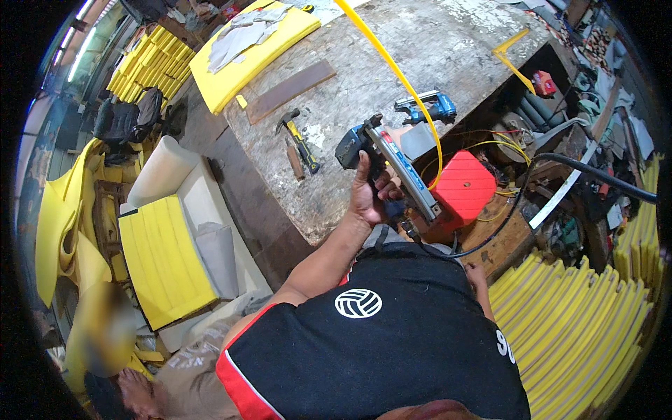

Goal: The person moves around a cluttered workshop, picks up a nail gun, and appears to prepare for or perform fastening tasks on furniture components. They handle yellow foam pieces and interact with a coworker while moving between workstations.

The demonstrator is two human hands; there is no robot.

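Nail gun: held up over the near side of the workbench, long magazine slanted near and right; weight apparently borne in the palm.
Left hand: partly closed around the gun, thumb raised along it, seemingly for steadying.
Right hand: lowered beside the torso; finger opening and any hold cannot be told.
Black hose: looped right, slack perhaps left for movement.
Hammer, blue nailer: laid flat farther off, probably for ready reach.
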